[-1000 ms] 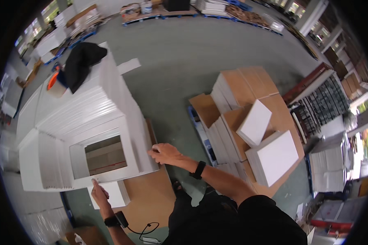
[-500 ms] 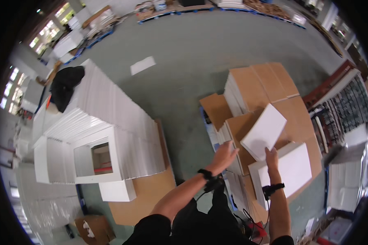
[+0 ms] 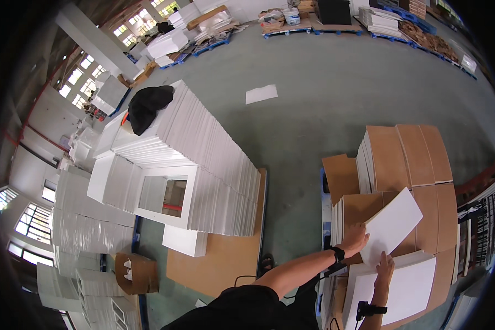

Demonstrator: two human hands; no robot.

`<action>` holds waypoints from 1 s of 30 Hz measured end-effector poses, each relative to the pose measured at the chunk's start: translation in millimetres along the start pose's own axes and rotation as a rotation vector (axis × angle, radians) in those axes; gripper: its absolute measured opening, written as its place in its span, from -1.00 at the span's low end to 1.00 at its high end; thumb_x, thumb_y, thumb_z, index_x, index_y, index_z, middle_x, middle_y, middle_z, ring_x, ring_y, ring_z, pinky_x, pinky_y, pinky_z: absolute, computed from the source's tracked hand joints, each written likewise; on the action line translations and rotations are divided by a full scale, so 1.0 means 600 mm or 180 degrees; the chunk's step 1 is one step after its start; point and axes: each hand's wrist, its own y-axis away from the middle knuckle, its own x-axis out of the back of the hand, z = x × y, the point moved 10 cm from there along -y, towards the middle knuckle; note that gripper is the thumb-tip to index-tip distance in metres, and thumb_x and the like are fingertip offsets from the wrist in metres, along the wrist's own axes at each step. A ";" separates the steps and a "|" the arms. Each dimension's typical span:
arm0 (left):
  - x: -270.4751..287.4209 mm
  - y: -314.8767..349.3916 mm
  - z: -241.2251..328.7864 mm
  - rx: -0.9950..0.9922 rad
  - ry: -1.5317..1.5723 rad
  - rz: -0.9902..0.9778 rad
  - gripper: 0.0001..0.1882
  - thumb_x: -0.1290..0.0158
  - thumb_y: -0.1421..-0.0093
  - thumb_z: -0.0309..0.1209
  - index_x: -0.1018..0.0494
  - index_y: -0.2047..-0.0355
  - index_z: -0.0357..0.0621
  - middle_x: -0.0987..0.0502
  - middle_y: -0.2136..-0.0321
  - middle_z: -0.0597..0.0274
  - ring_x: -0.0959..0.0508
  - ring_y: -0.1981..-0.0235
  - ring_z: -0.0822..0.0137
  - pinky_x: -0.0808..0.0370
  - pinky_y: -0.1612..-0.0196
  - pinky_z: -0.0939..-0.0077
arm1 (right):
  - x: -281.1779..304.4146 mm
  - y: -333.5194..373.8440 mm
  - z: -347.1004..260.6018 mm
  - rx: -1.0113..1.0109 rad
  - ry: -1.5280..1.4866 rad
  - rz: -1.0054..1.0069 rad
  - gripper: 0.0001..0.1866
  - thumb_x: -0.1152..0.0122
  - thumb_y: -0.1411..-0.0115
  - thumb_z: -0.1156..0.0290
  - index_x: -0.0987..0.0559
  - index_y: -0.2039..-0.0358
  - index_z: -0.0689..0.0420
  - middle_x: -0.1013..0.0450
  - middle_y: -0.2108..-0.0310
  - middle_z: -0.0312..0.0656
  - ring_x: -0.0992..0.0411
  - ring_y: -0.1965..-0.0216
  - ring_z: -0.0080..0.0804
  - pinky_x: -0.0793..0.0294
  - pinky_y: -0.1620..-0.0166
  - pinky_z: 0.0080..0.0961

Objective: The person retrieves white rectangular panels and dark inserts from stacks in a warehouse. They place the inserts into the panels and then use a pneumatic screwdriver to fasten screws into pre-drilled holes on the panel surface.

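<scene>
A white rectangular panel (image 3: 393, 225) lies tilted over the brown cardboard stacks on the right. My right hand (image 3: 385, 267) grips its near edge, with fingers on the top face. At the panel's left edge is my left hand (image 3: 356, 237), fingers curled against it; the fingertips are partly hidden. Just below the right hand sits a stack of white panels (image 3: 407, 286) on the cardboard. Both wrists wear black bands, and the right one carries a small dark device.
Tall stacked white panels (image 3: 203, 143) stand on a pallet at left, with a black cap (image 3: 148, 109) on top and a framed white piece (image 3: 166, 195) in front. Cardboard-topped stacks (image 3: 410, 154) rise beyond my hands. A brown carton (image 3: 136, 273) sits lower left; a white sheet (image 3: 262, 94) lies on the floor.
My left hand has come to the panel's left edge from apart. The right hand keeps hold of it. My view has turned left, so the stacks appear farther right.
</scene>
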 end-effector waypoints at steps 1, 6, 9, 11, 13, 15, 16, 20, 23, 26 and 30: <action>0.015 -0.001 0.012 -0.0081 -0.0101 0.0136 -0.69 -0.16 -0.23 -0.41 -0.42 0.12 -0.38 -0.55 0.18 -0.25 -0.57 0.18 -0.26 -0.50 0.11 -0.04 | 0.009 0.001 0.000 0.0054 -0.0046 0.0092 -0.67 -0.18 -0.33 0.08 -0.45 0.30 0.11 -0.27 0.35 -0.30 -0.23 0.33 -0.46 -0.32 0.22 -0.41; 0.030 -0.004 0.015 0.0317 0.0759 -0.0039 -0.72 -0.17 -0.25 -0.44 -0.39 0.10 -0.29 -0.54 0.21 -0.14 -0.58 0.19 -0.09 -0.49 0.12 0.06 | 0.041 -0.004 0.022 0.0597 -0.0628 0.0438 -0.67 -0.15 -0.37 0.21 -0.54 0.08 0.23 -0.46 0.29 -0.26 -0.38 0.27 -0.46 -0.37 0.17 -0.47; 0.031 0.021 0.018 -0.0176 0.1281 0.0171 -0.74 -0.11 -0.33 -0.44 -0.34 0.06 -0.28 -0.56 0.23 -0.15 -0.60 0.22 -0.04 -0.49 0.16 0.12 | 0.052 0.004 0.026 0.0495 -0.1452 0.0092 -0.22 -0.35 -0.34 0.25 -0.23 -0.45 0.23 -0.41 -0.24 0.07 -0.42 -0.15 -0.13 -0.42 -0.20 -0.21; 0.066 0.040 0.041 0.0047 0.1681 -0.0152 -0.75 -0.10 -0.37 -0.37 -0.40 0.09 -0.30 -0.59 0.31 -0.09 -0.63 0.29 0.00 -0.52 0.19 0.14 | 0.063 0.052 -0.031 0.0662 -0.1359 0.0289 -0.32 -0.29 -0.38 0.28 -0.31 -0.40 0.28 -0.44 -0.19 0.03 -0.43 -0.09 -0.20 -0.45 -0.14 -0.27; 0.132 0.081 0.055 0.0169 0.1749 -0.0695 -0.75 -0.09 -0.40 -0.33 -0.43 0.13 -0.30 -0.59 0.41 -0.03 -0.63 0.38 0.05 -0.52 0.26 0.18 | 0.046 0.131 -0.113 0.0847 -0.1036 0.0348 -0.39 -0.24 -0.42 0.29 -0.35 -0.36 0.32 -0.46 -0.16 0.02 -0.44 -0.06 -0.25 -0.47 -0.10 -0.31; 0.204 0.141 0.055 0.0186 0.1525 -0.1396 -0.75 -0.07 -0.42 -0.30 -0.44 0.20 -0.29 -0.57 0.53 0.04 -0.61 0.49 0.12 -0.50 0.34 0.24 | 0.007 0.210 -0.211 0.1070 -0.0426 0.0231 -0.42 -0.19 -0.44 0.27 -0.38 -0.34 0.36 -0.45 -0.17 0.02 -0.43 -0.05 -0.29 -0.47 -0.10 -0.34; 0.237 0.182 0.033 0.0148 0.1593 -0.1372 -0.74 -0.07 -0.42 -0.29 -0.43 0.26 -0.28 -0.52 0.61 0.08 -0.58 0.55 0.11 -0.47 0.41 0.24 | -0.021 0.231 -0.233 0.1083 -0.0185 0.0044 -0.42 -0.16 -0.46 0.25 -0.38 -0.33 0.38 -0.44 -0.21 0.02 -0.42 -0.07 -0.31 -0.45 -0.12 -0.37; 0.464 0.313 0.041 -0.0633 0.0377 -0.0999 -0.74 -0.11 -0.41 -0.28 -0.45 0.34 -0.21 -0.44 0.68 0.12 -0.48 0.64 0.05 -0.42 0.51 0.25 | -0.175 0.286 -0.307 0.1645 0.0117 -0.0863 -0.43 -0.16 -0.45 0.29 -0.36 -0.35 0.34 -0.44 -0.19 -0.08 -0.41 0.03 -0.40 -0.45 0.06 -0.57; 0.648 0.399 0.075 -0.0812 0.0516 -0.0457 -0.82 -0.17 -0.35 -0.30 -0.52 0.27 -0.15 -0.51 0.58 0.18 -0.53 0.55 0.09 -0.51 0.42 0.30 | -0.360 0.371 -0.396 0.2328 0.0057 -0.1847 -0.52 -0.17 -0.39 0.30 -0.53 -0.21 0.35 -0.57 -0.05 -0.07 -0.48 -0.06 -0.35 -0.43 -0.17 -0.35; 0.811 0.441 0.061 -0.1025 -0.0212 0.0414 -0.79 -0.21 -0.30 -0.30 -0.55 0.14 -0.11 -0.60 0.28 0.18 -0.61 0.25 0.12 -0.57 0.16 0.33 | -0.536 0.403 -0.408 0.2148 0.0218 -0.2425 -0.57 -0.19 -0.36 0.44 -0.54 -0.19 0.34 -0.59 -0.02 -0.11 -0.50 -0.01 -0.45 -0.46 -0.12 -0.48; 0.978 0.466 -0.067 -0.0332 -0.1218 0.1011 -0.59 -0.21 -0.29 -0.28 -0.49 -0.10 -0.13 -0.42 -0.25 0.08 -0.39 -0.30 0.01 -0.37 -0.29 0.11 | -0.798 0.490 -0.440 0.2237 0.0894 -0.3150 -0.58 -0.21 -0.35 0.46 -0.54 -0.19 0.33 -0.60 0.00 -0.14 -0.52 0.04 -0.53 -0.48 -0.07 -0.57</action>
